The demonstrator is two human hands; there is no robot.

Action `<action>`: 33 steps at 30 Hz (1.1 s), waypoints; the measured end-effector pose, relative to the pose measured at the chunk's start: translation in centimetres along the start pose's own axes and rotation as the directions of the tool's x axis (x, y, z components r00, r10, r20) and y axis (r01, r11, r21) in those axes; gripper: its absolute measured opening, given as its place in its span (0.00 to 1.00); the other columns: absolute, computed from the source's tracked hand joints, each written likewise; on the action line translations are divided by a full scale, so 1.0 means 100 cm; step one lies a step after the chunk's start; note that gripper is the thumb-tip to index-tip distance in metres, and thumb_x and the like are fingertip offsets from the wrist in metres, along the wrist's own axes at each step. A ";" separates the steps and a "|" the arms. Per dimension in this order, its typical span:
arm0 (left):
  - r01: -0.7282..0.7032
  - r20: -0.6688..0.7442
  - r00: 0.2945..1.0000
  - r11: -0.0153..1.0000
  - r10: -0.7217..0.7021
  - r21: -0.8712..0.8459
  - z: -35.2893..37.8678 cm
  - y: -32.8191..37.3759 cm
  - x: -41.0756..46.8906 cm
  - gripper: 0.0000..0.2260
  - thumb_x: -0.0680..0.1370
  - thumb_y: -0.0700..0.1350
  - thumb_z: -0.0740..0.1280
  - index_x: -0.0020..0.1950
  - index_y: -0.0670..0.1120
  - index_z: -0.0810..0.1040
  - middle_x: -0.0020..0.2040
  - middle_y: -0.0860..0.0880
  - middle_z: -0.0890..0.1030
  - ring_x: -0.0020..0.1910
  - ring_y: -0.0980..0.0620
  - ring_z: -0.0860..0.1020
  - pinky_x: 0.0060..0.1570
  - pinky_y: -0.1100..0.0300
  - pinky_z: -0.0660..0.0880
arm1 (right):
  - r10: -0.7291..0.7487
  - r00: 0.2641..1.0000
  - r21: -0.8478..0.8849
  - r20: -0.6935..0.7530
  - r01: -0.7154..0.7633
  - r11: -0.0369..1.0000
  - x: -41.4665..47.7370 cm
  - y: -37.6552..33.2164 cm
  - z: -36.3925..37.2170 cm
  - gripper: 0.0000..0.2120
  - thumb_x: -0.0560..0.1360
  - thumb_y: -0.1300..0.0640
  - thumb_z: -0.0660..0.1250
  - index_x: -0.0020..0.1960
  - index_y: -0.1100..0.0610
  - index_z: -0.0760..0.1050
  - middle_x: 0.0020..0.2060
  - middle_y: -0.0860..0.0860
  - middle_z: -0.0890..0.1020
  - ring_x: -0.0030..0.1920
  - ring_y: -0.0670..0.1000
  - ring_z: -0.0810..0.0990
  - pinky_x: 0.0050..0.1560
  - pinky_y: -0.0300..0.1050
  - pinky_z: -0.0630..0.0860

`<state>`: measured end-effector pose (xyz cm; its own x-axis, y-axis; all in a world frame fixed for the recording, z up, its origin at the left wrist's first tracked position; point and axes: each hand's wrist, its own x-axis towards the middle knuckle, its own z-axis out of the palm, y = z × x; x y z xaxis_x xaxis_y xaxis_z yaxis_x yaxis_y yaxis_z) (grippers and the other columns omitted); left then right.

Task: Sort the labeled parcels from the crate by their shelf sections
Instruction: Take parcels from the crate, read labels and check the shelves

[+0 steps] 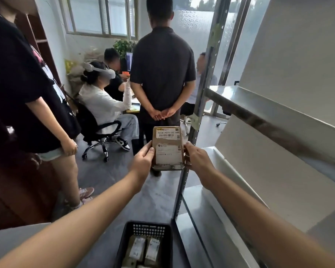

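I hold a brown cardboard parcel [167,147] upright in front of me at arm's length, its white shipping label facing me. My left hand [143,160] grips its left edge and my right hand [196,158] grips its right edge. Below, on the floor by my feet, stands a black plastic crate [128,240] with several more labeled parcels [144,250] lying inside. To the right rises a metal shelf unit [259,117] with white dividers and bare grey shelves.
The shelf's upright post [199,113] stands just right of the parcel. A person in a dark shirt [162,74] stands directly ahead with his back turned. Another person [27,93] stands close on my left. Seated people and an office chair [99,132] fill the room behind.
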<state>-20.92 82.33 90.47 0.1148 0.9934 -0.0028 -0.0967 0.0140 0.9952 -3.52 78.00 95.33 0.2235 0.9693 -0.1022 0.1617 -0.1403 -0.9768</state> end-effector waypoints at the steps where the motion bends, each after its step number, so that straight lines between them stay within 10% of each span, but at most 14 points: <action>1: 0.005 0.007 1.000 1.000 -0.005 0.006 -0.009 -0.004 0.008 0.20 0.81 0.49 0.59 0.74 0.51 0.70 0.65 0.50 0.79 0.66 0.50 0.76 0.69 0.48 0.70 | 0.001 1.000 -0.010 -0.001 -0.001 1.000 0.008 0.003 0.009 0.21 0.83 0.45 0.54 0.43 0.54 0.80 0.39 0.49 0.82 0.43 0.51 0.78 0.61 0.62 0.76; 6: 0.069 0.040 0.997 0.996 -0.072 0.058 -0.050 -0.032 0.043 0.19 0.84 0.45 0.56 0.76 0.48 0.66 0.68 0.48 0.76 0.68 0.50 0.73 0.71 0.49 0.68 | 0.044 0.999 -0.010 -0.022 -0.044 0.999 0.035 0.023 0.058 0.22 0.83 0.46 0.54 0.46 0.57 0.81 0.51 0.58 0.83 0.55 0.59 0.81 0.61 0.64 0.74; 12: 0.192 0.011 0.980 0.964 -0.197 0.184 -0.079 -0.091 0.052 0.18 0.84 0.40 0.53 0.72 0.47 0.71 0.62 0.50 0.78 0.64 0.49 0.75 0.66 0.50 0.73 | 0.129 0.992 -0.007 0.010 -0.129 0.992 0.054 0.082 0.097 0.23 0.83 0.41 0.50 0.41 0.46 0.80 0.40 0.42 0.84 0.48 0.42 0.80 0.57 0.49 0.76; 21: 0.365 -0.066 0.930 0.887 -0.362 0.283 -0.073 -0.189 0.066 0.20 0.84 0.38 0.56 0.77 0.44 0.65 0.72 0.48 0.71 0.68 0.53 0.71 0.62 0.65 0.72 | 0.322 0.946 -0.069 0.037 -0.319 0.945 0.086 0.199 0.116 0.19 0.82 0.43 0.52 0.63 0.52 0.73 0.52 0.46 0.79 0.57 0.49 0.77 0.60 0.52 0.75; 24: 0.473 -0.072 0.879 0.845 -0.471 0.247 -0.061 -0.240 0.074 0.20 0.84 0.37 0.57 0.76 0.46 0.67 0.70 0.45 0.74 0.67 0.48 0.74 0.66 0.49 0.73 | 0.336 0.942 -0.033 0.022 -0.335 0.942 0.095 0.249 0.117 0.14 0.82 0.47 0.55 0.66 0.47 0.70 0.58 0.46 0.78 0.59 0.47 0.76 0.57 0.43 0.77; 27: 0.595 -0.100 0.803 0.781 -0.588 0.188 -0.045 -0.304 0.076 0.20 0.82 0.34 0.59 0.73 0.45 0.70 0.65 0.44 0.78 0.55 0.52 0.79 0.54 0.57 0.79 | 0.393 0.920 -0.147 -0.012 -0.390 0.909 0.099 0.318 0.113 0.19 0.82 0.48 0.56 0.73 0.42 0.64 0.64 0.50 0.69 0.61 0.48 0.72 0.63 0.43 0.70; 33: 0.816 -0.155 0.578 0.570 -0.801 0.097 -0.031 -0.462 0.042 0.20 0.82 0.36 0.62 0.73 0.48 0.71 0.65 0.47 0.79 0.60 0.49 0.79 0.61 0.52 0.78 | 0.647 0.762 -0.265 0.020 -0.620 0.738 0.084 0.476 0.110 0.28 0.80 0.55 0.59 0.78 0.42 0.55 0.60 0.49 0.62 0.48 0.41 0.71 0.51 0.34 0.68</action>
<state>-19.04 86.23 44.20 -0.0095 0.5803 -0.8143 0.1342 0.8077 0.5740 -4.48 81.70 45.88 0.2559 0.6519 -0.7139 0.2354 -0.7582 -0.6080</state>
